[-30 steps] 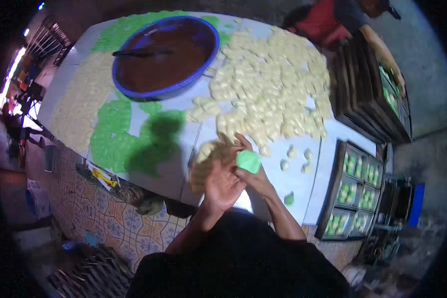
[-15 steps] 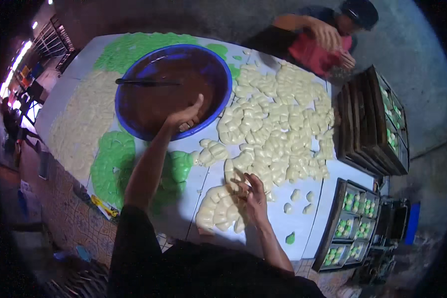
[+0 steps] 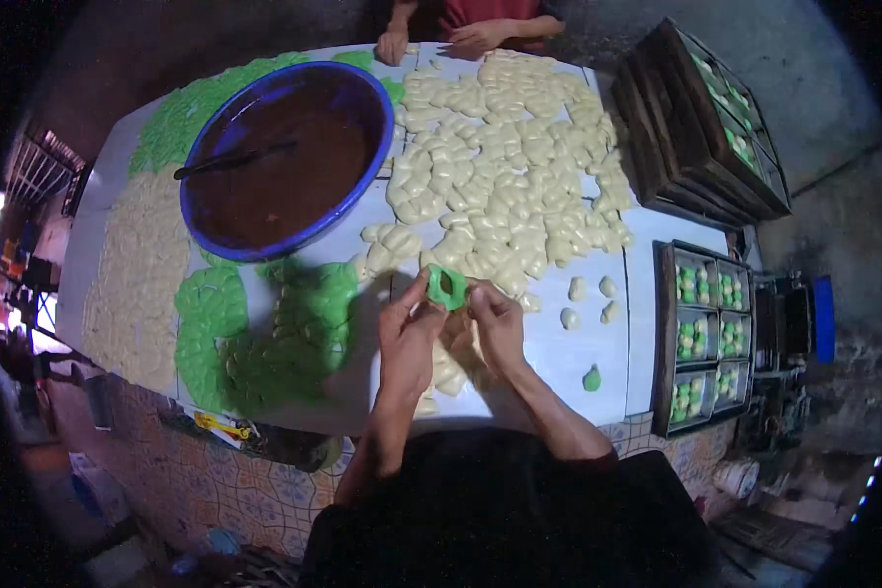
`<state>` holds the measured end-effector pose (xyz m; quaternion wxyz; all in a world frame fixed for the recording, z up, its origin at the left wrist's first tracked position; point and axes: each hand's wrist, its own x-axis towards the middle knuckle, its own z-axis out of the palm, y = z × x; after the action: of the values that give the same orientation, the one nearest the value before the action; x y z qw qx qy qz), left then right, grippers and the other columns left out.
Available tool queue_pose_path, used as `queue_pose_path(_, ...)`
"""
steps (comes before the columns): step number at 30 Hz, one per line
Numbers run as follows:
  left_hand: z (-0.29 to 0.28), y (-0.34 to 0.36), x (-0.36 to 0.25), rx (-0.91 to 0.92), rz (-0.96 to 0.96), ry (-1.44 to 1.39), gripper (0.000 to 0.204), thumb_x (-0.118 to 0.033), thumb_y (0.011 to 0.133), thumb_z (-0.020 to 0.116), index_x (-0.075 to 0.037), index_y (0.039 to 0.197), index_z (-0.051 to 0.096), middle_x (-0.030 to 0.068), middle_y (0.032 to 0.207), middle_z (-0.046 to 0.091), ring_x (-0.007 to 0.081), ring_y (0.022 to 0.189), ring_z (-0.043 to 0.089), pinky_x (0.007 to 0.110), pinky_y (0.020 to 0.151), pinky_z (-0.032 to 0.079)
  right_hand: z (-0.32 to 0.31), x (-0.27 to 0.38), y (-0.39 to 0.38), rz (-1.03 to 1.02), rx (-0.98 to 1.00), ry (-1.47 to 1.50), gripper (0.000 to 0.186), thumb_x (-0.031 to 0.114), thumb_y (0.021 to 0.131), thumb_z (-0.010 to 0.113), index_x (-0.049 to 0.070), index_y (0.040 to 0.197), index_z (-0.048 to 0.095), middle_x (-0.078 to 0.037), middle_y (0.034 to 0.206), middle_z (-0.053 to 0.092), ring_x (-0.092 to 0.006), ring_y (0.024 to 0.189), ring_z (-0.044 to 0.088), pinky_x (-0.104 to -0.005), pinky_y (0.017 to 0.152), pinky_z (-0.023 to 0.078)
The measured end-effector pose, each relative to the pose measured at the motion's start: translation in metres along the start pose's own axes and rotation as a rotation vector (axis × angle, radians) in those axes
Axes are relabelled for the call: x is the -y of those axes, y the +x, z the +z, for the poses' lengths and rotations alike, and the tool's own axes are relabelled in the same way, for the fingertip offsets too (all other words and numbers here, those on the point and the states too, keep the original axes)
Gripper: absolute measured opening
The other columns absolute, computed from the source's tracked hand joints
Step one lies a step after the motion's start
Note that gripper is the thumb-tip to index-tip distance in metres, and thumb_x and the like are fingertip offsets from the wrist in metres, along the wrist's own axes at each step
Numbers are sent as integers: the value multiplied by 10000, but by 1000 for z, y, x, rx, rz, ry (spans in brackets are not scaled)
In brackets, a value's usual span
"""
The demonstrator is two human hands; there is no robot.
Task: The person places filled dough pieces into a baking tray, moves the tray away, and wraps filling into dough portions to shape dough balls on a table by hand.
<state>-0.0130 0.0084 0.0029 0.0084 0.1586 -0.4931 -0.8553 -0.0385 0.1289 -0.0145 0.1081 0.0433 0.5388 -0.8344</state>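
My left hand (image 3: 407,338) and my right hand (image 3: 496,331) meet above the table, pinching a flattened green dough piece (image 3: 459,290) with a dark brown centre. Beneath and ahead of them spread many pale cream dough lumps (image 3: 505,181). A sheet of green dough lumps (image 3: 211,323) lies to their left, partly in shadow. A large blue basin (image 3: 377,157) of brown paste stands at the upper left, with a dark utensil (image 3: 225,162) resting in it. Small cream pieces (image 3: 570,318) and one green piece (image 3: 592,378) sit to my right.
Pans of green and cream balls (image 3: 691,333) lie on the table's right side. Behind them dark trays (image 3: 661,127) are stacked. Another person's hands (image 3: 475,37) rest at the far edge. Thin cream dough (image 3: 127,284) covers the left side. Tiled floor (image 3: 255,480) shows below.
My left hand went into the brown paste half a second ago and has come back to my right hand at the green dough, which has a brown centre now. The other person's hands have lowered.
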Motion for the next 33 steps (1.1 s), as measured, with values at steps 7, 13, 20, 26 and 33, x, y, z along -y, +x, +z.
queue_pose_path(7, 18, -44, 22, 246, 165, 444, 429, 64, 871, 563, 72, 1290, 469, 132, 1137, 584, 159, 1011, 598, 231, 835, 497, -57, 24, -41, -694, 174, -749, 266, -55, 734, 647, 35, 984, 664, -130, 1076, 558, -270, 986, 565, -321, 798, 472)
queue_pose_path(13, 63, -57, 54, 280, -2, 548, 239, -164, 932, 592, 40, 1054, 607, 73, 893, 655, 123, 748, 628, 219, 645, 506, -97, 61, -90, -578, 132, -714, 221, -9, 798, 631, -10, 1017, 663, -129, 1110, 582, -230, 974, 593, -323, 809, 487)
queue_pose_path(20, 101, -64, 140, 444, 96, 515, 143, -41, 878, 602, 39, 995, 579, 93, 854, 609, 151, 831, 583, 262, 715, 503, -169, 55, -129, -443, -280, -649, 329, 120, 861, 588, -5, 1163, 553, -184, 850, 633, -281, 743, 645, -351, 681, 500)
queue_pose_path(26, 187, -104, 189, 770, 231, 566, 411, 61, 708, 644, 22, 1102, 537, 142, 1119, 519, 275, 1058, 531, 352, 880, 471, -297, 76, -194, 43, 165, -158, 478, 179, 934, 559, 65, 1362, 379, -73, 947, 605, -125, 786, 599, -240, 684, 486)
queue_pose_path(33, 215, -100, 263, 522, 458, 1088, 411, -48, 768, 654, -6, 1163, 549, 225, 1286, 446, 429, 1234, 398, 510, 1030, 329, -589, 177, -268, -94, -648, -1066, 315, 118, 705, 669, 32, 1008, 657, -125, 993, 669, -217, 905, 640, -335, 803, 509)
